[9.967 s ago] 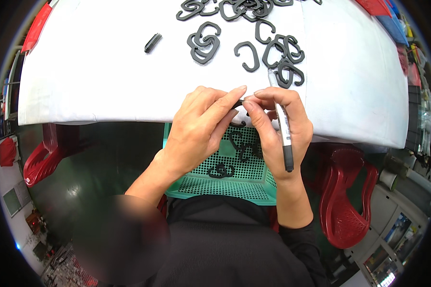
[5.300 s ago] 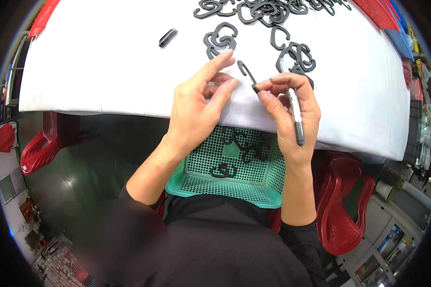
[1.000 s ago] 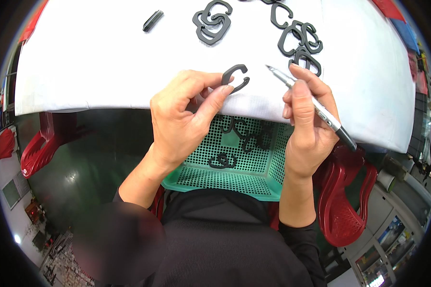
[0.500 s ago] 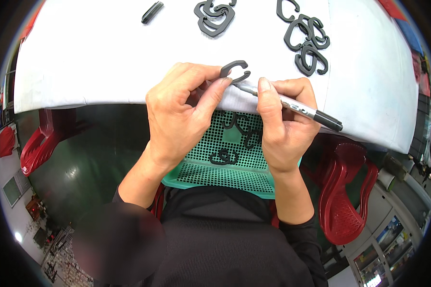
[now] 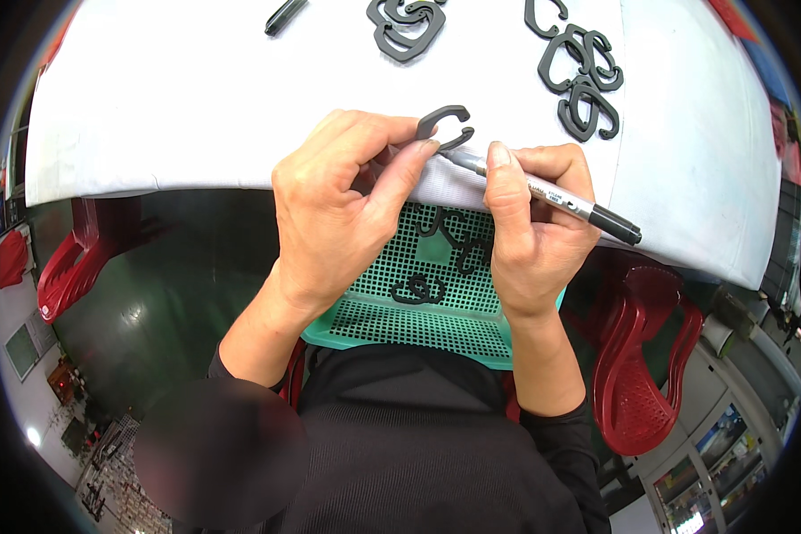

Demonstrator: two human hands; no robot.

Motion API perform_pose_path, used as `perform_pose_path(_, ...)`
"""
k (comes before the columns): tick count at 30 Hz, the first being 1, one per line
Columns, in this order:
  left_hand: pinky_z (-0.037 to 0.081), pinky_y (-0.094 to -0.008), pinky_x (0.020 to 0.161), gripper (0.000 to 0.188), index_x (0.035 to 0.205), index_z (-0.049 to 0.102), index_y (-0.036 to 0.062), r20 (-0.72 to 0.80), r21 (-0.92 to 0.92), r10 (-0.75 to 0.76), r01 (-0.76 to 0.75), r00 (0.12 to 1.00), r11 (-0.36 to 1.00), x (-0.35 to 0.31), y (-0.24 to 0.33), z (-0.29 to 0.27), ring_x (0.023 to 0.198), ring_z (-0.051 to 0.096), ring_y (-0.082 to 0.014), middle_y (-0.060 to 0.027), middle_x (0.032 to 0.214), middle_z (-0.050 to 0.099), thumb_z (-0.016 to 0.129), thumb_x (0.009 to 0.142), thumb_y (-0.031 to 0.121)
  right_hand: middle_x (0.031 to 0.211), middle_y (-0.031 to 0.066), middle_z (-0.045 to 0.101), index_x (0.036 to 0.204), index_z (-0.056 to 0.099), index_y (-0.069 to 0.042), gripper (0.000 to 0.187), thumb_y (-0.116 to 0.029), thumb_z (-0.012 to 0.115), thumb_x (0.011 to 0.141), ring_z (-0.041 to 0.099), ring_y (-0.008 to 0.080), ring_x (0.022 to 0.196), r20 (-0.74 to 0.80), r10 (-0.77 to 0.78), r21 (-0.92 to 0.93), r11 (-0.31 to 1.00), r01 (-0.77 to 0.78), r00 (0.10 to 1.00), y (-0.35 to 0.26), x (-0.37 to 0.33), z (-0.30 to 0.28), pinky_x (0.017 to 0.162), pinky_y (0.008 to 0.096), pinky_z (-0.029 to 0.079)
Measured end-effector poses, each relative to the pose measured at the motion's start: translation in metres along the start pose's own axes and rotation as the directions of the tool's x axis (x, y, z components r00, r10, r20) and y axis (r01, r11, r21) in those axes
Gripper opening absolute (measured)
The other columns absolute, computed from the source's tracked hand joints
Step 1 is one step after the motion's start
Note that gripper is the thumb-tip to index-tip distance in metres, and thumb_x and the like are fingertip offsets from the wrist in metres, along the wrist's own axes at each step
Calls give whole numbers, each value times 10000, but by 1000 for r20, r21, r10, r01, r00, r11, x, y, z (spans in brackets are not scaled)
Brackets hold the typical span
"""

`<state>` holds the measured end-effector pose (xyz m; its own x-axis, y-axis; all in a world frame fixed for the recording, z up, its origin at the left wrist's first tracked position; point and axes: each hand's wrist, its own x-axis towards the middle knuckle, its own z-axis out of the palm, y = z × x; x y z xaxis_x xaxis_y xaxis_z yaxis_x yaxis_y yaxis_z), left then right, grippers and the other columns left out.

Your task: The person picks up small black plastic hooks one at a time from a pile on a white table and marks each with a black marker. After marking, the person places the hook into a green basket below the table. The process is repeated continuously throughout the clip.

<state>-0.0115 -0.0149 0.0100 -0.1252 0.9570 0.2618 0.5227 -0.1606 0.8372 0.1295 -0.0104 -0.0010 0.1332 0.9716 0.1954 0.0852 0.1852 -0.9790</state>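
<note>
Between the thumb and fingers of my left hand [image 5: 334,200] is a black carabiner body [image 5: 428,122], C-shaped with a gap in its side. My right hand [image 5: 534,218] grips a grey-and-black marker pen [image 5: 556,198], its tip pointing left. That tip meets the lower edge of the carabiner body beside my left thumb; whether it touches is hard to see. Both hands are above the near edge of the white table [image 5: 187,116]. Beneath them, a green plastic basket [image 5: 418,331] holds several black hooked pieces [image 5: 416,287].
A black pen cap [image 5: 285,17] lies at the table's far side. More black carabiner bodies form one pile [image 5: 407,56] at the far middle and another group [image 5: 545,73] at the far right. Red plastic chairs stand left [image 5: 67,271] and right [image 5: 636,383] of me.
Both hands, with the carabiner body and the marker, have shifted slightly right in the view. The marker tip sits a little differently against the piece. Things on the table appear shifted slightly too.
</note>
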Motion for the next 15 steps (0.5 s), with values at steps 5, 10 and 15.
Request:
perform_pose_path(5,442,-247,494,128,846,666,15,19,46,25,-26,999,999,0,1,-1,586,552,-137,-50,716,610,715,729,-1,619,-15,521,772,520,-12,136,-10,646,822,411,-6,506,-14,30,19,999,-29,999,-4,0,-1,431,164,323)
perform_pose_path(10,458,-224,564,201,918,690,34,55,193,179,-186,982,963,0,-1,-4,635,564,-99,-48,801,638,690,732,-42,629,-8,490,784,482,-12,141,21,614,822,370,5,509,-110,-3,97,995,13,994,-13,2,-13,444,171,282)
perform_pose_path(15,469,-252,579,222,901,684,38,71,257,319,-326,945,910,2,-14,-3,705,586,-140,-57,815,638,686,702,-58,616,-15,457,776,463,-17,151,29,597,827,340,5,515,-171,-26,84,996,41,985,-16,7,-19,448,176,248)
